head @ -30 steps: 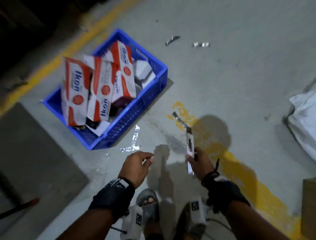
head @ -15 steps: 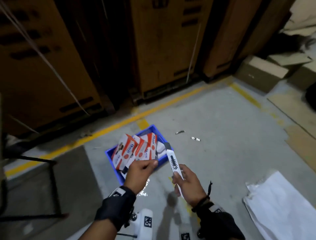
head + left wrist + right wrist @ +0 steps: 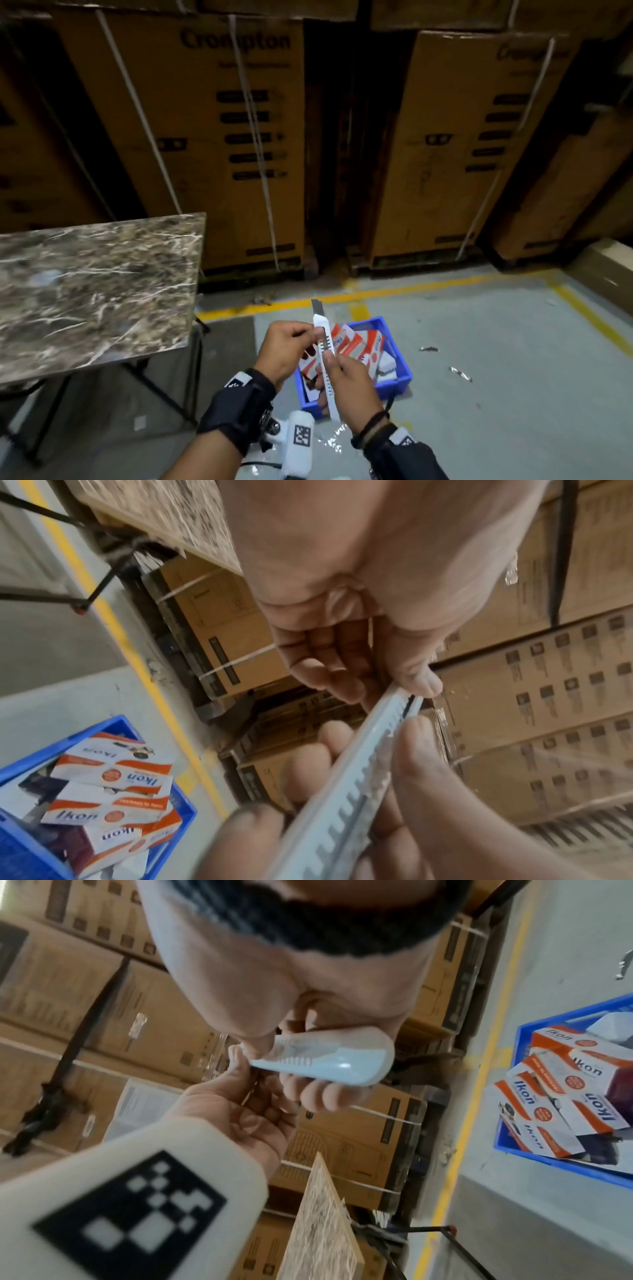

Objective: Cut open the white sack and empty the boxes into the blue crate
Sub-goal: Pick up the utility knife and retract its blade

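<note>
hands 2 point(image 3: 284, 346) | cutter 1 point(image 3: 325, 356) | blue crate 1 point(image 3: 399, 370) — table 1 point(image 3: 96, 284) | boxes several (overlapping)

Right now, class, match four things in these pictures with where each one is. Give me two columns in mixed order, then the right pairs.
Things:
1. box cutter
2. Ikon boxes
3. blue crate
4. marble-top table

Places:
A. on the floor, near the yellow line
B. held in both hands
C. left of the crate, before the stacked cartons
D. piled inside the crate

Pairs: 1-B, 2-D, 3-A, 4-C

The right hand grips the cutter's handle; the left hand pinches it near the blade.
</note>
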